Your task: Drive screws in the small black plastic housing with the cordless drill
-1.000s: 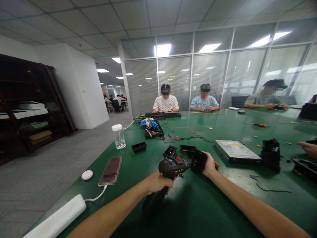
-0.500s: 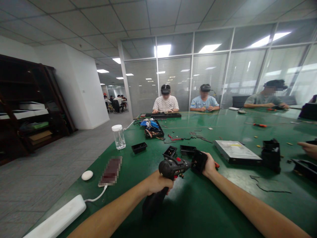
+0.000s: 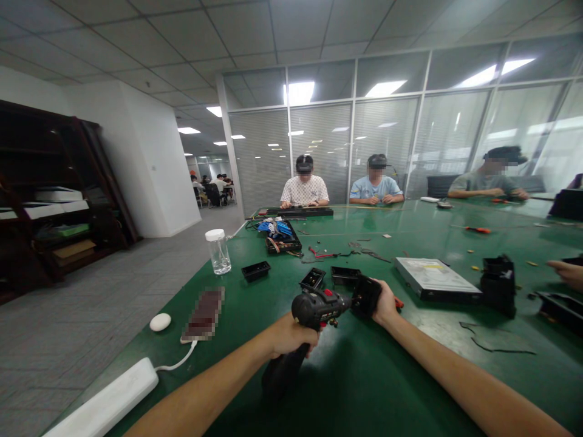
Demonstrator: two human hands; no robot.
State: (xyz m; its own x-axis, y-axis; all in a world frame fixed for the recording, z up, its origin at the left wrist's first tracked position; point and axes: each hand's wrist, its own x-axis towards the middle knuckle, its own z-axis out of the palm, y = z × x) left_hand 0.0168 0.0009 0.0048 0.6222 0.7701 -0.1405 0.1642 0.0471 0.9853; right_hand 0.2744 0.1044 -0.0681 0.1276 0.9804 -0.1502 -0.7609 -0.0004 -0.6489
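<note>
My left hand (image 3: 294,337) is wrapped round the handle of a black cordless drill (image 3: 319,308), whose nose points right. The drill's tip meets the open side of a black plastic housing (image 3: 367,296); whether it sits in a screw I cannot make out. Gripping that housing by its right side is my right hand (image 3: 386,303), its fingers partly hidden behind the part. Just behind the drill lie two similar black housings, a small one (image 3: 312,279) and another (image 3: 346,275). A further black housing (image 3: 255,271) rests to their left. An orange-red handle shows beside my right hand.
On the left are a clear jar (image 3: 219,252), a phone (image 3: 203,314) on a cable, a white round case (image 3: 160,322) and a white power strip (image 3: 107,397). A silver disc drive (image 3: 436,279) lies right. Wires and a parts tray (image 3: 280,235) are farther back. Several people sit around.
</note>
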